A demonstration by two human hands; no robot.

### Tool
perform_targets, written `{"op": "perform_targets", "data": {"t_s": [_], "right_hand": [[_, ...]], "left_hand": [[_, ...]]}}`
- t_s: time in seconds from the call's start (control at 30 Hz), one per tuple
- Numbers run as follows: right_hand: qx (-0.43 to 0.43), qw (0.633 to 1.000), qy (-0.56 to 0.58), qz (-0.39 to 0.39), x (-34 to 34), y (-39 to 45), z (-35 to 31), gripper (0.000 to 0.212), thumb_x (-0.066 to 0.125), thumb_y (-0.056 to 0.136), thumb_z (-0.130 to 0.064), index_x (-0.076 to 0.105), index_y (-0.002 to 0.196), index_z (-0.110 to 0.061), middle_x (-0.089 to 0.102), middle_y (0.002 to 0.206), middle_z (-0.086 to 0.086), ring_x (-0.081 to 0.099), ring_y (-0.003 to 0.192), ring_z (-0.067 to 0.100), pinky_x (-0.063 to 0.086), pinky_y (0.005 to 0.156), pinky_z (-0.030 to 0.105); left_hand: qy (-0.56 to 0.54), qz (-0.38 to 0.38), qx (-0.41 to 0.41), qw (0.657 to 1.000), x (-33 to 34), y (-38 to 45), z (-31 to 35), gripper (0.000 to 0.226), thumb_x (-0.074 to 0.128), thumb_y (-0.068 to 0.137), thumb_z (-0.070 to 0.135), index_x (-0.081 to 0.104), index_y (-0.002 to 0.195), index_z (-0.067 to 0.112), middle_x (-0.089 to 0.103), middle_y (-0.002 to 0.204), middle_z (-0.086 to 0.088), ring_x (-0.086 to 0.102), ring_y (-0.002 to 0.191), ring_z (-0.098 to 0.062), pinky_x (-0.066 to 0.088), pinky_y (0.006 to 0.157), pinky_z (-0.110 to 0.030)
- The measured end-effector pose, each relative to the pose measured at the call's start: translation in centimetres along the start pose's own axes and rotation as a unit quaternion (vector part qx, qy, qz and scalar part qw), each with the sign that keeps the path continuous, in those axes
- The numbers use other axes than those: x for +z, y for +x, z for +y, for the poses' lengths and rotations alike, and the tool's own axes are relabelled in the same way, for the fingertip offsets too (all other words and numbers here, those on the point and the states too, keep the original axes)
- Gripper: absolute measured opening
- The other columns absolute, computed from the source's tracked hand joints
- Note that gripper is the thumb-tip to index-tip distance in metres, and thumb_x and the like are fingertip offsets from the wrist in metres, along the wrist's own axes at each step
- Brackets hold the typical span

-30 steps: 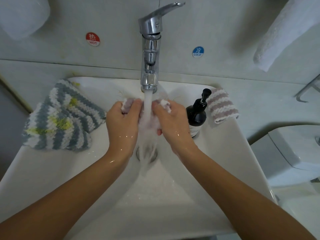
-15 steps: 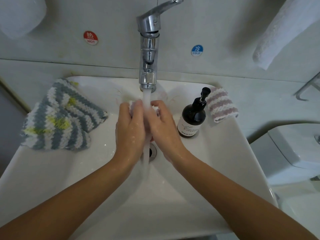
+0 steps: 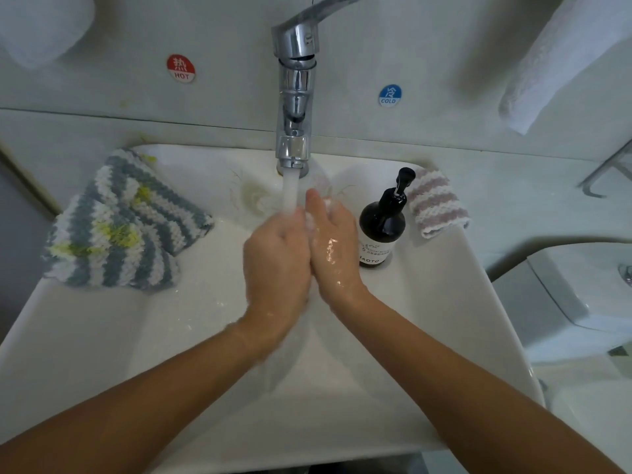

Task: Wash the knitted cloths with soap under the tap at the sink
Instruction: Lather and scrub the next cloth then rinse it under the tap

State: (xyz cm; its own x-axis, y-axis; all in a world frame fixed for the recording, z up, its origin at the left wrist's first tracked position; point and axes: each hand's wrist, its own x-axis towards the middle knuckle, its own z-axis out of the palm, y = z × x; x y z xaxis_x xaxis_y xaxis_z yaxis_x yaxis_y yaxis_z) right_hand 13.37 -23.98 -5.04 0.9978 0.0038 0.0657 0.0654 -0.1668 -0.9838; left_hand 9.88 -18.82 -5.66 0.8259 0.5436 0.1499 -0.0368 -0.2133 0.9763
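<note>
My left hand (image 3: 275, 260) and my right hand (image 3: 333, 249) were pressed side by side in the middle of the frame, under the stream of water (image 3: 290, 193) that ran from the chrome tap (image 3: 295, 97) at the top centre. Between them I held a small wet cloth (image 3: 313, 220); only a pale bit of it showed at my fingertips, and the rest was hidden by my hands. My left grip was curled round it and blurred; my right grip was closed against it too, with the fingers lying fairly straight and wet on the back.

The white sink (image 3: 102, 336) filled the lower half of the frame. On its left rim lay a grey-and-white striped knitted cloth (image 3: 123, 224) with yellow flecks, well apart from my hands. A dark soap bottle (image 3: 381, 230) with a pump stood just right of my right hand, and a pink-and-white striped cloth (image 3: 432, 203) lay folded just beyond it at the sink's upper right corner.

On the wall sat a red HOT sticker (image 3: 180, 68) at upper left and a blue COLD sticker (image 3: 390, 95) right of the tap. A white towel (image 3: 554, 70) hung at upper right.
</note>
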Motion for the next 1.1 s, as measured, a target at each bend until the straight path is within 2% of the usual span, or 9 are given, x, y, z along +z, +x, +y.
{"op": "perform_targets", "data": {"t_s": [0.1, 0.17, 0.27, 0.37, 0.57, 0.73, 0.87, 0.97, 1.1], "right_hand": [[-0.015, 0.996, -0.055, -0.063, 1.1, -1.3, -0.3, 0.033, 0.047, 0.099, -0.028, 0.052, 0.067, -0.019, 0.051, 0.061, -0.007, 0.052, 0.062, 0.013, 0.041, 0.057, 0.034], [-0.051, 0.983, -0.151, -0.093, 1.4, -1.2, -0.3, 0.034, 0.043, 0.100, -0.030, 0.054, 0.070, -0.016, 0.051, 0.062, -0.007, 0.052, 0.063, 0.015, 0.038, 0.056, 0.032], [0.010, 0.994, -0.076, -0.072, 0.9, 0.0, -0.1, 0.033, 0.047, 0.097, -0.024, 0.049, 0.064, -0.023, 0.054, 0.067, -0.001, 0.052, 0.066, 0.017, 0.045, 0.064, 0.037], [0.068, 0.997, -0.022, -0.039, 0.3, -0.4, -0.2, 0.023, 0.047, 0.096, -0.032, 0.053, 0.074, -0.027, 0.059, 0.076, -0.004, 0.058, 0.075, 0.014, 0.050, 0.074, 0.041], [0.023, 0.993, -0.008, -0.112, 0.8, -1.7, -0.4, 0.005, 0.050, 0.095, -0.036, 0.053, 0.092, -0.032, 0.060, 0.072, -0.006, 0.054, 0.059, 0.010, 0.044, 0.053, 0.032], [0.088, 0.985, 0.046, -0.143, 0.1, -1.5, -1.0, 0.021, 0.057, 0.089, -0.051, 0.055, 0.100, -0.034, 0.066, 0.089, -0.006, 0.068, 0.082, 0.012, 0.061, 0.070, 0.039], [0.071, 0.993, 0.030, -0.091, -0.4, -0.9, -0.8, 0.009, 0.055, 0.096, -0.027, 0.057, 0.098, -0.036, 0.066, 0.095, -0.001, 0.068, 0.079, 0.010, 0.060, 0.074, 0.040], [0.032, 0.996, 0.053, -0.061, -0.7, -0.5, -0.8, 0.032, 0.054, 0.091, -0.004, 0.061, 0.093, -0.035, 0.066, 0.102, 0.005, 0.066, 0.080, 0.014, 0.059, 0.075, 0.035], [-0.013, 0.996, 0.076, -0.047, -1.5, -0.4, -1.0, 0.042, 0.047, 0.086, 0.009, 0.062, 0.094, -0.030, 0.061, 0.093, -0.005, 0.058, 0.076, 0.002, 0.048, 0.066, 0.019]], "left_hand": [[0.002, 0.018, -0.056, 0.998, -0.7, 2.9, -0.9, 0.044, 0.043, 0.102, 0.032, 0.060, 0.070, 0.007, 0.061, 0.063, -0.009, 0.057, 0.059, -0.016, 0.050, 0.058, -0.034], [0.024, 0.030, -0.064, 0.997, -1.0, 2.9, -1.2, 0.042, 0.041, 0.103, 0.032, 0.058, 0.069, 0.014, 0.061, 0.063, 0.000, 0.058, 0.060, -0.014, 0.046, 0.057, -0.031], [0.040, 0.012, -0.028, 0.999, -0.2, 0.5, -0.7, 0.033, 0.043, 0.102, 0.027, 0.059, 0.073, 0.022, 0.060, 0.066, 0.006, 0.059, 0.062, -0.006, 0.044, 0.055, -0.018], [0.028, 0.007, -0.050, 0.998, 0.3, 1.1, -0.8, 0.032, 0.045, 0.100, 0.032, 0.064, 0.080, 0.015, 0.064, 0.071, 0.000, 0.063, 0.068, -0.014, 0.052, 0.062, -0.035], [-0.028, 0.056, -0.054, 0.997, -1.7, 3.8, -0.7, 0.024, 0.049, 0.100, 0.032, 0.048, 0.077, 0.025, 0.056, 0.071, 0.005, 0.057, 0.066, -0.016, 0.049, 0.067, -0.038], [-0.054, 0.019, -0.079, 0.995, -1.7, 3.1, -0.1, 0.006, 0.048, 0.097, 0.018, 0.047, 0.096, 0.023, 0.056, 0.082, 0.006, 0.058, 0.068, -0.005, 0.047, 0.055, -0.022], [-0.107, -0.021, -0.100, 0.989, -1.6, 2.3, 0.9, 0.026, 0.042, 0.089, 0.001, 0.047, 0.106, 0.021, 0.061, 0.102, -0.009, 0.061, 0.080, -0.010, 0.052, 0.068, -0.030], [-0.123, -0.051, -0.090, 0.987, -1.7, 2.3, 1.2, 0.034, 0.044, 0.086, -0.002, 0.047, 0.111, 0.021, 0.055, 0.099, 0.004, 0.056, 0.066, 0.010, 0.048, 0.056, -0.013], [-0.110, -0.092, -0.122, 0.982, -1.5, 1.9, 1.2, 0.025, 0.053, 0.092, 0.022, 0.047, 0.115, 0.026, 0.060, 0.098, 0.007, 0.060, 0.074, -0.003, 0.048, 0.057, -0.022]]}}
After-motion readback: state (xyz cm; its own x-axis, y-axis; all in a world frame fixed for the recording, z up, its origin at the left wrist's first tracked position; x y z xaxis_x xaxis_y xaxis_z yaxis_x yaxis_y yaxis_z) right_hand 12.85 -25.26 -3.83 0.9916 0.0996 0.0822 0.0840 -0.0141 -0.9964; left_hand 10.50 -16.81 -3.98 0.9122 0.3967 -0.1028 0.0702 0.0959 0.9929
